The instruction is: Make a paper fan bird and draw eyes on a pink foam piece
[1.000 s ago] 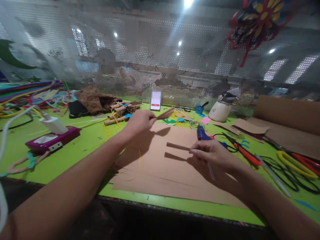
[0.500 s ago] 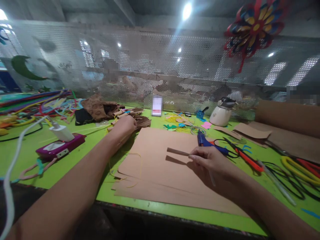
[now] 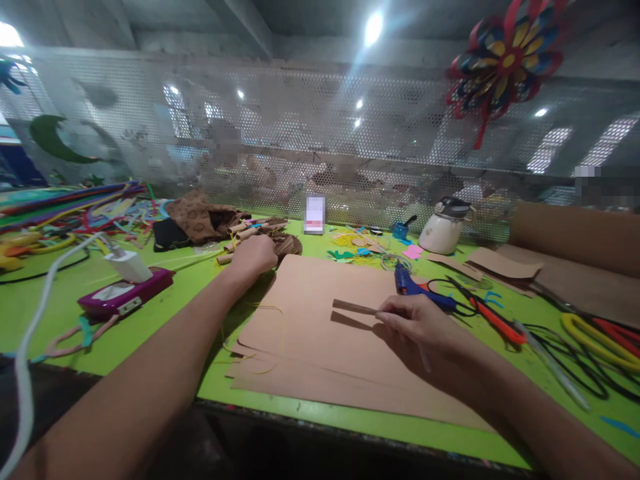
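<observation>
Between the thumb and fingers of my right hand is a thin brown paper strip, pointing left above brown paper sheets. A narrow pale stick shows below that hand; whether it is held, I cannot tell. My left hand reaches to a pile of brown paper rolls and crinkled brown paper beyond the sheets' left corner. Its fingers are hidden behind the back of the hand. A blue glue gun lies just behind my right hand.
On the right lie an orange-handled tool, black cables, yellow-handled scissors and cardboard. A white jug and a phone stand at the back. A purple power strip with a white charger is left.
My left hand has shifted slightly to the right at the pile. The paper strip stays in my right hand, almost unmoved. The camera view has shifted a little.
</observation>
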